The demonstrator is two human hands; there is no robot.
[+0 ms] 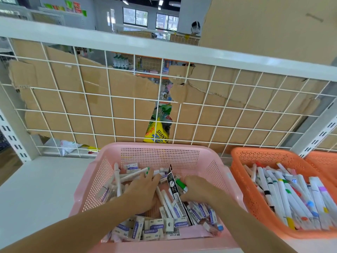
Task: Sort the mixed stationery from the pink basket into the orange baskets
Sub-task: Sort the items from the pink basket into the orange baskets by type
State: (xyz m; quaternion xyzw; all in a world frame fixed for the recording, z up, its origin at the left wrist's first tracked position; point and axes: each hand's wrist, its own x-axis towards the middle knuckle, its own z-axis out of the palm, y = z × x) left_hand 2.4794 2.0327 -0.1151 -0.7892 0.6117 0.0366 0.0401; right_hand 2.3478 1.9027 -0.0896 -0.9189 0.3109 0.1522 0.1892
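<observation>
**Both hands deep in the pink basket**

Down in the pink basket (160, 152), at six o'clock on the white desk (36, 189), back wall close to the wire grid (135, 99). Left hand (144, 190) spread flat, palm down, fingers fanned toward twelve o'clock over a jumble of white markers (131, 175), not closed on anything. Right hand (198, 187) at about three o'clock from the left, curled tight around a green-capped marker (181, 185), cap poking out toward nine o'clock. Between the two hands, a black packet (173, 187) standing on end, touching the green cap. More white markers lying beneath and between the palms. Along the near wall, at six o'clock, a heap of boxed erasers (156, 227), blue "ERASER" lettering readable on several.

Over at three o'clock, just beside the pink one, an orange basket (255, 157) crammed with white markers with coloured caps (284, 194), mostly lying lengthways. Beyond it, at two o'clock, the corner of a second orange basket (322, 161), contents out of frame. Torn cardboard (102, 106) behind the grid, a yellow bag (156, 134) showing through the gap at twelve.
</observation>
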